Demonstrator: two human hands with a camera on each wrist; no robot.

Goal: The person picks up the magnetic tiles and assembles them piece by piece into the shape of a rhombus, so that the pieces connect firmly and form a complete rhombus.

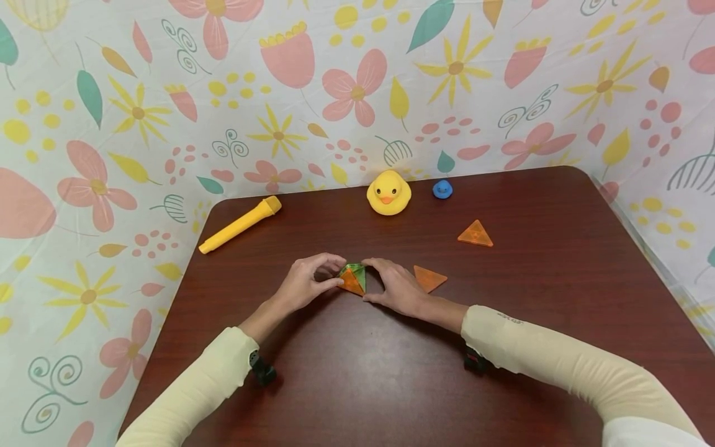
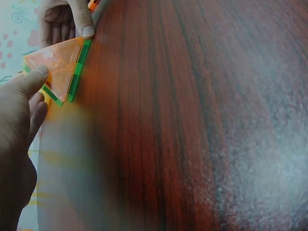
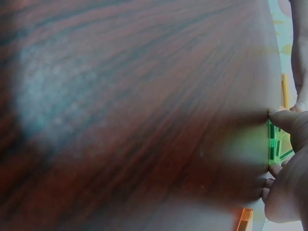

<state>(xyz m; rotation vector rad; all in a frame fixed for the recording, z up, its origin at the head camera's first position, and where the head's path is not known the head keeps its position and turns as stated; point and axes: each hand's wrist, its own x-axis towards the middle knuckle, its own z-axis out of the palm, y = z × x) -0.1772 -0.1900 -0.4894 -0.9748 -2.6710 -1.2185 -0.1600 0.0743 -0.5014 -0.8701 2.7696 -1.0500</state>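
At the centre of the head view, both hands meet on a small pyramid of orange and green tiles point(image 1: 353, 279) standing on the tabletop point(image 1: 357, 372). The left hand point(image 1: 306, 282) pinches its left face with curled fingers; the right hand point(image 1: 398, 287) cups its right side, thumb against the edge. A loose orange triangle point(image 1: 429, 277) lies just right of the right hand

There are no words or numbers to read here. The right sleeve point(image 1: 558, 357) has a tiny dark mark near the wrist, but it is too small and blurry to read. The yellow duck point(image 1: 388, 192), the yellow flashlight point(image 1: 240, 224) and the triangle tiles point(image 1: 353, 278) show no letters. The flowery cloth point(image 1: 139, 112) has only pictures of flowers and leaves on it.
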